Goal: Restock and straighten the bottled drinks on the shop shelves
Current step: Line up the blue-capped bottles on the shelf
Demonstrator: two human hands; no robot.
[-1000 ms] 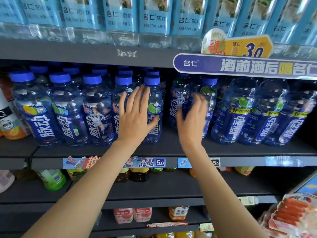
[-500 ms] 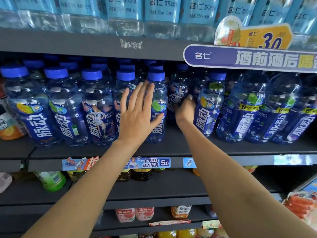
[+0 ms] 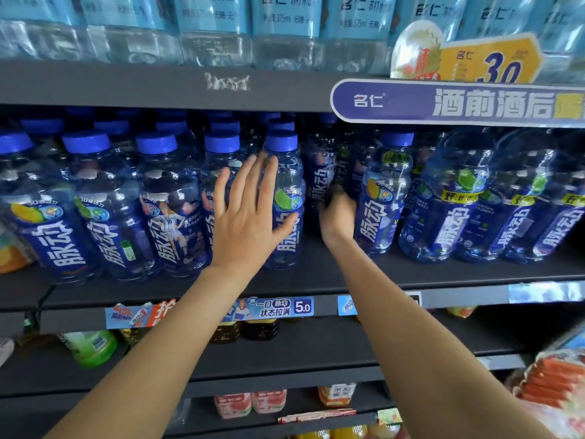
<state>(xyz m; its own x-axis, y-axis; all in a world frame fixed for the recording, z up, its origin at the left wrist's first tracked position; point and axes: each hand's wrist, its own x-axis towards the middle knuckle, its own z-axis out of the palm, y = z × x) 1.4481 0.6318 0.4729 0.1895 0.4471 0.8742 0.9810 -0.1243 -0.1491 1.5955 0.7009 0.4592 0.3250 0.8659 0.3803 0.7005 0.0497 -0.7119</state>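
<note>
1. Left hand: fingers straight and spread, flat against the front-row blue-capped bottles on the middle shelf.
2. Right hand: reaching into the gap between bottles; fingers hidden and blurred, grip cannot be told.

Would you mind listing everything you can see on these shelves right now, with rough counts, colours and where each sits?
blue-capped bottles: many, several rows deep, dark blue labels, middle shelf
pale blue labelled water bottles: a full row, clear, top shelf
purple banner: one, white lettering, top shelf edge at right
yellow price sign: one, above the banner
price strip: one, blue, middle shelf edge
green bottle: one, lower shelf at left
dark bottles: a few, lower shelf, centre
pink labelled bottles: two, bottom shelf
orange-red packets: a stack, lower right
left hand: fingers straight, flat against the front blue bottles
right hand: reaching between bottles, fingers hidden
</note>
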